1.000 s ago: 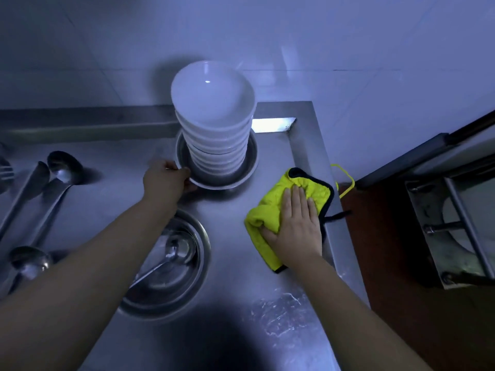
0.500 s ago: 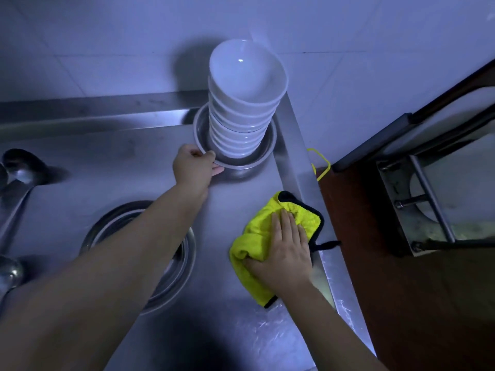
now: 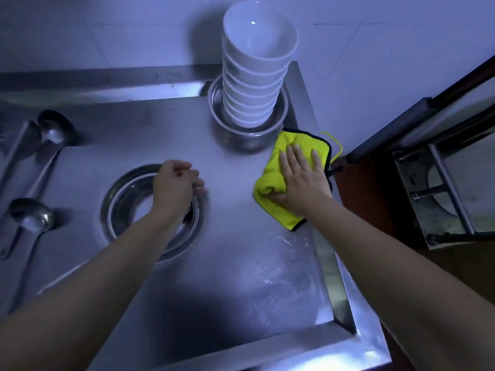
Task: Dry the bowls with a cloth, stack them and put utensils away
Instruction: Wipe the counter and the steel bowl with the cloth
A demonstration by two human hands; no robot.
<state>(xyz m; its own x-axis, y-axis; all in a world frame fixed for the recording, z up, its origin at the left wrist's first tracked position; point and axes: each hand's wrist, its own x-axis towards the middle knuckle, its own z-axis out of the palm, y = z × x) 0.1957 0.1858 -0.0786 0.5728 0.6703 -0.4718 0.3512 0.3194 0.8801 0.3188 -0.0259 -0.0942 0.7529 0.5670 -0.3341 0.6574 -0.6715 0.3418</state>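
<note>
Two bare forearms, no sleeves, left grip [image 3: 175,183], right grip [image 3: 302,183]

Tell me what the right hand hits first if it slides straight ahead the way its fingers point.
Probably the metal pan holding the stack of white bowls: the right hand lies flat on the yellow cloth, fingers pointing there. Depth is uncertain.

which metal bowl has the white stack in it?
The far metal bowl by the wall, beside the cloth. It holds the white bowls; the near one sits under the left hand.
</note>
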